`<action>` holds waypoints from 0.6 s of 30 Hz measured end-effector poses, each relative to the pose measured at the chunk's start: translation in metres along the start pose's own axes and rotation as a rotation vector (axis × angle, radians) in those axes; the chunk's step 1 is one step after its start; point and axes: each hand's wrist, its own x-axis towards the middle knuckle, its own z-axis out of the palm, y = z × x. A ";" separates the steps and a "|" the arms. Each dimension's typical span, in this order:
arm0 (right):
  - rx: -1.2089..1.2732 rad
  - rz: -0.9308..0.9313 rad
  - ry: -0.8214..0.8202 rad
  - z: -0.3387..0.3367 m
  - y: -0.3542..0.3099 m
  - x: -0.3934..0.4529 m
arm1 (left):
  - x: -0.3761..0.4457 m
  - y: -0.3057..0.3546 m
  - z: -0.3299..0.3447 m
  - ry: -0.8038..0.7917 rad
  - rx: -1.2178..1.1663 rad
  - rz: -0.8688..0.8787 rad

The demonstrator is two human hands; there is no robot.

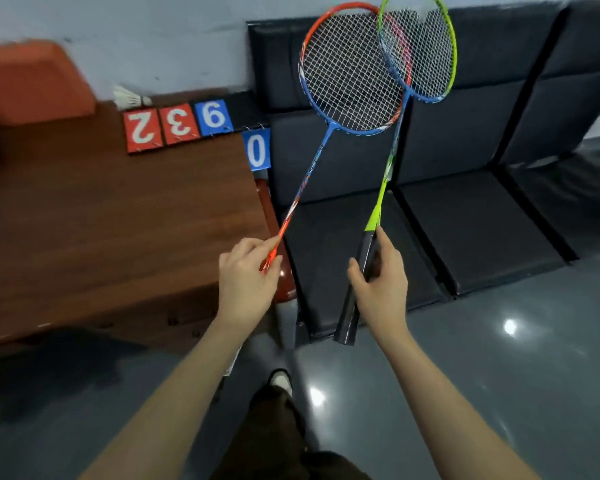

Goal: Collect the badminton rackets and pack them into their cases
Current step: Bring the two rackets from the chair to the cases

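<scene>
Above the dark padded seats (465, 237), both rackets are held up with their heads overlapping against the far backrest. Left hand (246, 271) pinches the orange-and-blue racket (350, 74) low on its thin shaft, while the right hand (381, 278) is wrapped round the black grip of the green racket (420, 53); the hands are apart, each clamped on its own racket. Collecting looks done and packing not yet begun, so the next move likely calls for finding the cases, none of which shows. A wooden table (101, 220) at left carries flip score cards (177, 123) and a shuttlecock (127, 98). The orange racket's handle is hidden behind the left hand, the green racket's head is cut off at the top edge, and the left margin is blurred.
</scene>
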 end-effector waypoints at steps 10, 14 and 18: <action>0.099 -0.235 -0.276 0.059 -0.062 -0.061 | -0.056 -0.026 -0.119 0.238 0.101 -0.163; 0.114 -0.326 -0.387 0.102 -0.089 -0.078 | -0.069 -0.059 -0.162 0.297 0.095 -0.271; 0.106 -0.411 -0.480 0.155 -0.127 -0.096 | -0.074 -0.105 -0.210 0.394 0.074 -0.331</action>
